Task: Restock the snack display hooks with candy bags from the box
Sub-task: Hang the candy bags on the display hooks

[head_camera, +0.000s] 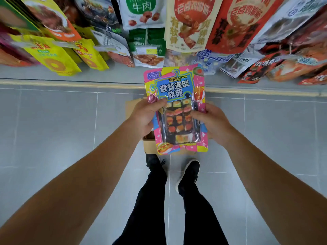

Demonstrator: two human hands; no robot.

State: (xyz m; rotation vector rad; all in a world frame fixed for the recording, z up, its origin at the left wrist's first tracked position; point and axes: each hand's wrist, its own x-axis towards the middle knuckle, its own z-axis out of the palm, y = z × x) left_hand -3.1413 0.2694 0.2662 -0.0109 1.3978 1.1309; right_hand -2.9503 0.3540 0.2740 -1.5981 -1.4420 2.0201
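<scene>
Above the box (148, 138), the left hand (144, 115) and right hand (212, 123) grip the candy bag (177, 89), which should stay upright so its top hole meets a hook.

Grey tiled floor (53, 131) spreads below, with black trousers (150, 206) and black shoes (188, 172) near, and a yellow price tag (149, 50) far.

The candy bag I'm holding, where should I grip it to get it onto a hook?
Probably keep the candy bag by its flat side borders, low down, left hand and right hand coming from either side. That leaves the top edge free for a hook; the bulging clear window over the tray gives a poorer hold.
</scene>
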